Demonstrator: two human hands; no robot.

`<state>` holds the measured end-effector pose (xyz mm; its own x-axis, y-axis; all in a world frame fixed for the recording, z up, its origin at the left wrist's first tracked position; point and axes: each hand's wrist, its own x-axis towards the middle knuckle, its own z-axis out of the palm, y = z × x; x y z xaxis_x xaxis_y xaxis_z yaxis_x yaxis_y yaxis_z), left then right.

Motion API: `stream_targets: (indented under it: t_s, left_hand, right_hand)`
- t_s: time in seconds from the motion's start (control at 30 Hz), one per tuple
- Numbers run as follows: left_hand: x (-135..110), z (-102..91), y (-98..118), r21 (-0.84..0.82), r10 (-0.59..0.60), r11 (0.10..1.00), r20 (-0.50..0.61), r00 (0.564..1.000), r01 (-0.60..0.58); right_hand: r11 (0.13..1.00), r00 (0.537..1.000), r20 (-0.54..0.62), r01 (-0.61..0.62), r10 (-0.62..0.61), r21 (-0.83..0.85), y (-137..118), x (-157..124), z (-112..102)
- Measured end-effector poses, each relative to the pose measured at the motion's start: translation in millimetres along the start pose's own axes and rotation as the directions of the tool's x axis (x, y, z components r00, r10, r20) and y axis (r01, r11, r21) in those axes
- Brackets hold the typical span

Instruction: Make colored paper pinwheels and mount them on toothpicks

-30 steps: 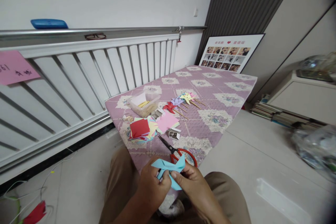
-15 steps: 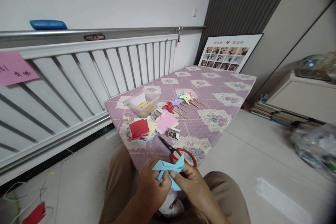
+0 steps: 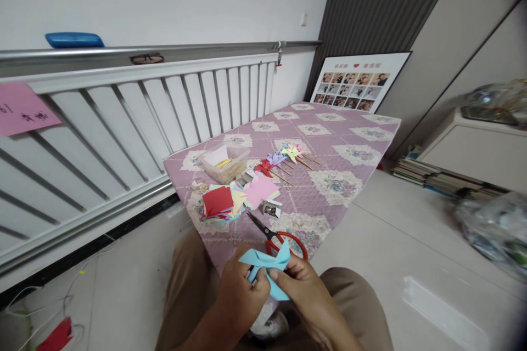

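Note:
Between both hands, over my lap at the table's near edge, is a light-blue paper pinwheel (image 3: 267, 260) with folded blades. My left hand (image 3: 242, 290) is closed on its left side, thumb near the centre. My right hand (image 3: 302, 285) pinches it from the right, thumb pressed by the middle; whatever lies under the thumbs is hidden. Just beyond the pinwheel lie scissors (image 3: 272, 236) with red handles, blades pointing away to the left. A small open box of metal pins (image 3: 272, 208) stands past the blades.
Coloured paper squares (image 3: 218, 201) and a pink sheet (image 3: 260, 191) lie on the patterned tablecloth (image 3: 315, 175). Behind them stands a clear plastic box (image 3: 224, 162) with sticks. Several finished pinwheels (image 3: 275, 160) on sticks rest to its right. A white radiator (image 3: 164, 115) borders the table's left side.
Both hands keep their grip on the light-blue pinwheel, which has tilted very slightly. The other things stay in place.

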<state>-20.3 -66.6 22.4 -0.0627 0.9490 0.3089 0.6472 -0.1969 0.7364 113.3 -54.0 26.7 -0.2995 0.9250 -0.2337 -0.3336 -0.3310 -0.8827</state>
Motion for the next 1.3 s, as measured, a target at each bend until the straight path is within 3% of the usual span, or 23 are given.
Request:
stream_targets:
  t_s: [0.2, 0.43, 0.5, 0.63, 0.8, 0.93, 1.3]
  left_hand:
    - [-4, 4.0, -3, 0.065, 0.162, 0.986, -0.097, 0.982, -0.157]
    - [-3, 6.1, -5, 0.118, 0.346, 0.937, -0.208, 0.915, -0.328]
    - [-2, 5.2, -3, 0.094, 0.299, 0.954, -0.173, 0.938, -0.286]
    - [-1, 1.3, 3, 0.027, 0.053, 0.998, -0.023, 0.998, -0.052]
    - [1, -1.0, 6, -0.052, -0.130, 0.990, 0.070, 0.989, 0.134]
    - [2, -1.6, 6, -0.093, -0.161, 0.981, 0.081, 0.984, 0.168]
    - [-1, 3.1, 9, -0.034, -0.096, 0.995, 0.054, 0.994, 0.098]
  right_hand:
    - [1.000, 1.000, -0.029, -0.009, 0.010, 0.023, 3, 0, 0]
    - [1.000, 1.000, -0.015, 0.007, -0.007, 0.024, 2, -1, 2]
    - [1.000, 1.000, -0.018, 0.008, -0.007, 0.020, 0, -2, 3]
    - [0.999, 0.999, -0.046, 0.027, -0.029, -0.025, -3, -2, 1]
    - [1.000, 1.000, 0.019, 0.007, -0.008, 0.021, -5, -2, -1]
    - [1.000, 1.000, 0.022, 0.018, -0.018, 0.013, -6, -3, 0]
    - [0.998, 0.999, 0.032, 0.027, -0.028, 0.048, -8, -4, 0]
